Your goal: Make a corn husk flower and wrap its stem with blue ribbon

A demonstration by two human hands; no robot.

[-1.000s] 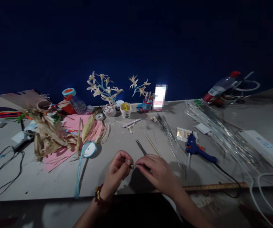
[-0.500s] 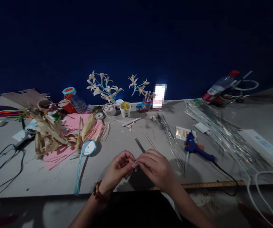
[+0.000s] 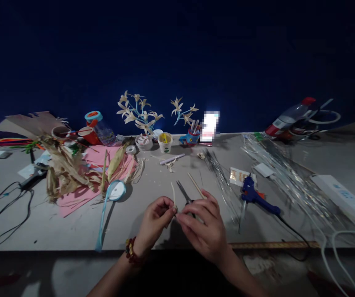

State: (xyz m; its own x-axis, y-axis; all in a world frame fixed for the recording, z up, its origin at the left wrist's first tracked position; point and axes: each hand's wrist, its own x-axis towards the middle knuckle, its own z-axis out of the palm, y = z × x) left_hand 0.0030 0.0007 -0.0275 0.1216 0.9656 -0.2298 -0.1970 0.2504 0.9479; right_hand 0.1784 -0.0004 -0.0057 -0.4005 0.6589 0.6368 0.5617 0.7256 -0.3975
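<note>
My left hand [image 3: 158,218] pinches a thin pale strip [image 3: 173,192], which looks like plant fibre or husk, between thumb and forefinger. The strip stands up from the fingertips, curving slightly. My right hand [image 3: 205,231] is right beside it, thumb and finger drawn together near the strip's lower end; whatever is between them is too small to make out. Just beyond the right fingers lie scissors [image 3: 183,191], their handles partly covered by that hand. A thin wooden stick [image 3: 196,184] lies behind the right fingers.
Dried husks [image 3: 66,173] lie on pink paper [image 3: 75,201] at left, near a blue ribbon roll [image 3: 117,192]. Husk flowers [image 3: 140,109] stand at the back. To the right are metal wires [image 3: 219,171], a blue glue gun [image 3: 257,198] and a power strip [image 3: 341,198].
The pale strip now stands upright from my left fingertips. My right hand has turned, its fingers lifted and more spread. The view has shifted slightly.
</note>
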